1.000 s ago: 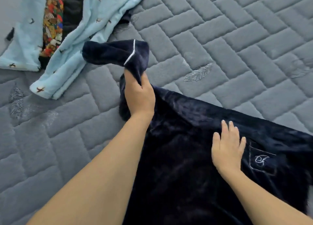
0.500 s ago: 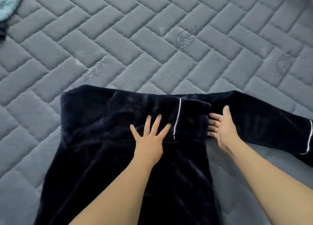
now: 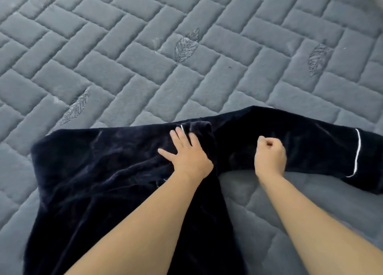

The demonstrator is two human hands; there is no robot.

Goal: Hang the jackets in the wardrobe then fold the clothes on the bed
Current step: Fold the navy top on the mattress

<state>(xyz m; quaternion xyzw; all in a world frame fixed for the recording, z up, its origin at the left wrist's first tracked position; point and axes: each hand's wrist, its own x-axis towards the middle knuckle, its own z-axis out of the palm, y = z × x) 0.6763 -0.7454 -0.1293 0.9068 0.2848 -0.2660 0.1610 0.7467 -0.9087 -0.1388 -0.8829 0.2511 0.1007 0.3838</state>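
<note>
I am pressing my left hand flat, fingers spread, on the dark navy plush pyjama top that is lying on the grey quilted bed, and I am doing this to pin the folded-in part so the soft pile is not sliding while I work on the other side. My right hand is curling into a fist on the right sleeve, its fingers closing on the fabric near where the sleeve is joining the body; I judge this grip is meant for drawing the sleeve across onto the body for the next fold. That sleeve is stretching out to my right, ending in a cuff edged with thin white piping. A second short line of white piping is showing just beyond my left fingertips. The garment is looking thick, velvety and slightly creased, its lower part running out of view towards me. The bedcover is showing a brick-like quilting with stitched leaf motifs.
</note>
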